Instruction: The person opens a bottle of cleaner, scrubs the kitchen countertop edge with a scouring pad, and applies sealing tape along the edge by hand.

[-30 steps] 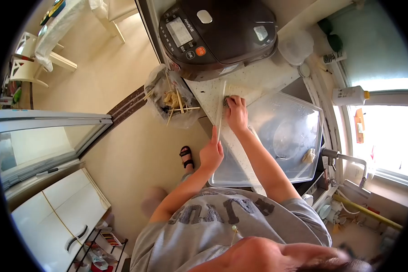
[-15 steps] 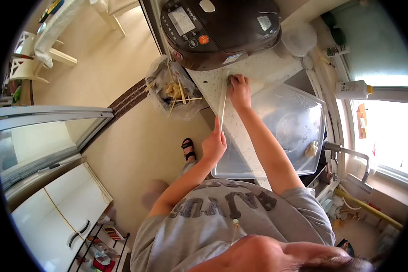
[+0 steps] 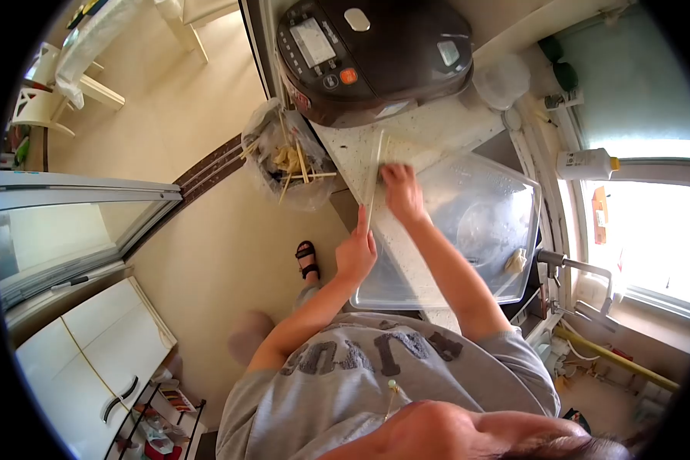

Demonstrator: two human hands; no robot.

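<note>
A narrow clear plastic piece (image 3: 376, 165), perhaps a panel seen edge-on, extends from near the rice cooker towards me. My left hand (image 3: 357, 251) grips its near end, index finger stretched along it. Beside its middle, my right hand (image 3: 403, 192) is closed with fingertips at the piece, slightly blurred. Something small and dark shows at those fingertips, too hidden to name. Under my right forearm lies a large translucent plastic lid or tray (image 3: 475, 222) with a raised rim, wet spots on its surface. A crumpled beige scrap (image 3: 516, 261) rests near its right edge.
A dark rice cooker (image 3: 383, 61) stands at the counter's back. Left of the counter hangs a plastic bag (image 3: 272, 172) with wooden sticks in it. To the right are a faucet (image 3: 583, 264), a white bottle (image 3: 586, 164) and a translucent bowl (image 3: 502, 80).
My right hand has slid along the clear piece towards me, from its far end to about its middle. My left hand keeps its hold. The view has shifted slightly.
</note>
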